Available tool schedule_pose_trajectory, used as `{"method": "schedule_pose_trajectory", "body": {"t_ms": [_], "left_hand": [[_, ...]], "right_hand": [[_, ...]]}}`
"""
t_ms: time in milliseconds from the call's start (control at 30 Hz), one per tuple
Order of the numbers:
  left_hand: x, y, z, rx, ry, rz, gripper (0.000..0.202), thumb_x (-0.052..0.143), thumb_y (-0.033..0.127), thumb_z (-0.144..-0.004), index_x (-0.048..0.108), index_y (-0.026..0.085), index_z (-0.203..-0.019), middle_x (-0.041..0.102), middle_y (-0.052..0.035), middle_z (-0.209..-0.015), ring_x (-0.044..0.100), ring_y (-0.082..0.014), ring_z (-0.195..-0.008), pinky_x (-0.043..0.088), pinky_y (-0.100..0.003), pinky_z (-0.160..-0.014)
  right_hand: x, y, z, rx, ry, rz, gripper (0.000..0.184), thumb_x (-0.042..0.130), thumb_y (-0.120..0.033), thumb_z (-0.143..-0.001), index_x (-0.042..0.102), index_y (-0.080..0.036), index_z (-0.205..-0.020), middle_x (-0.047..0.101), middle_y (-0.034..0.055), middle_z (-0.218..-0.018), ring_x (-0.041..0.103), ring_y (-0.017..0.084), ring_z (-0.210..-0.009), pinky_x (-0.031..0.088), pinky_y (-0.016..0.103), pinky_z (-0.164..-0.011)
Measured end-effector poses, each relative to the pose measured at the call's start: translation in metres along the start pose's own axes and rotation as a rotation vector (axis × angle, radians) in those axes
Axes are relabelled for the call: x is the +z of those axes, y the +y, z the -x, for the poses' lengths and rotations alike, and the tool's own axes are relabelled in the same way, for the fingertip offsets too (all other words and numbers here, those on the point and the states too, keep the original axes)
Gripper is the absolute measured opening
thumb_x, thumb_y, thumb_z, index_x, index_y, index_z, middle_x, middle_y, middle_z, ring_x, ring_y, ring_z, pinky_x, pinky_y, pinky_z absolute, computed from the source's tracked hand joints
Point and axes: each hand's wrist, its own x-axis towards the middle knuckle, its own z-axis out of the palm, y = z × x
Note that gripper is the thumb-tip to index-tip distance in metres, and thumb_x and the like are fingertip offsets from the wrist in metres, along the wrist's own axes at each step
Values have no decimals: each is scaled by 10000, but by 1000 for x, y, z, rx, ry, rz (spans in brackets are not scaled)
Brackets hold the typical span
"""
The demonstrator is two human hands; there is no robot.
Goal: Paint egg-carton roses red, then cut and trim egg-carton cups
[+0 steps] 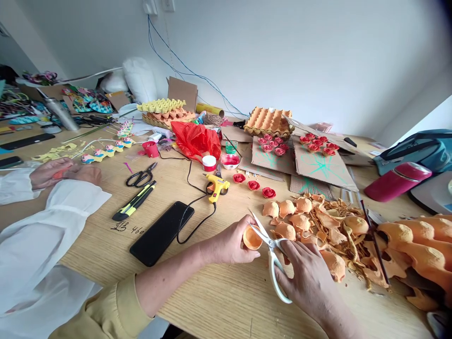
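Between the fingers and thumb of my left hand (229, 242) is an orange egg-carton cup (252, 238), its hollow side facing me. My right hand (307, 268) grips a pair of scissors (271, 244) with pale handles. The blades are parted at the upper rim of the cup. Cut orange carton cups (284, 230) and a heap of torn carton scraps (328, 221) lie just beyond and to the right of my right hand. Three red paper roses (253, 185) sit in a row past my hands.
A yellow glue gun (217, 186), a black phone (161, 233), a utility knife (134, 201) and black scissors (141, 176) lie left of centre. A co-worker's hands (67, 172) are at far left. Roses on cardboard (319, 162) and a red flask (397, 181) stand right.
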Motion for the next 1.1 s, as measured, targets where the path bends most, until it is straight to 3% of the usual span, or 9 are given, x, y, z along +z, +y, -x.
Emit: {"method": "schedule_pose_trajectory", "body": {"t_ms": [167, 867, 1100], "left_hand": [[2, -1, -1, -4, 39, -19, 413, 726, 139, -707, 430, 208, -986, 536, 36, -844, 528, -121, -724, 444, -250, -674], [-10, 1, 0, -55, -68, -47, 402, 703, 113, -683, 431, 207, -964, 481, 50, -791, 446, -107, -681, 395, -235, -608], [-16, 1, -2, -70, -102, 68, 485, 725, 135, -684, 420, 216, -1052, 517, 32, -895, 481, -114, -755, 427, -240, -648]], "right_hand": [[-3, -2, -2, -9, 12, -16, 229, 618, -333, -920, 433, -243, -818, 561, -53, -682, 533, 157, -608, 327, 304, -687], [-8, 2, 1, -114, 34, -21, 275, 572, -345, -982, 430, -241, -770, 535, -64, -601, 496, 121, -516, 349, 274, -628], [0, 12, 4, -121, 45, 16, 292, 524, -374, -1024, 429, -243, -782, 552, -59, -600, 490, 127, -517, 363, 257, -595]]}}
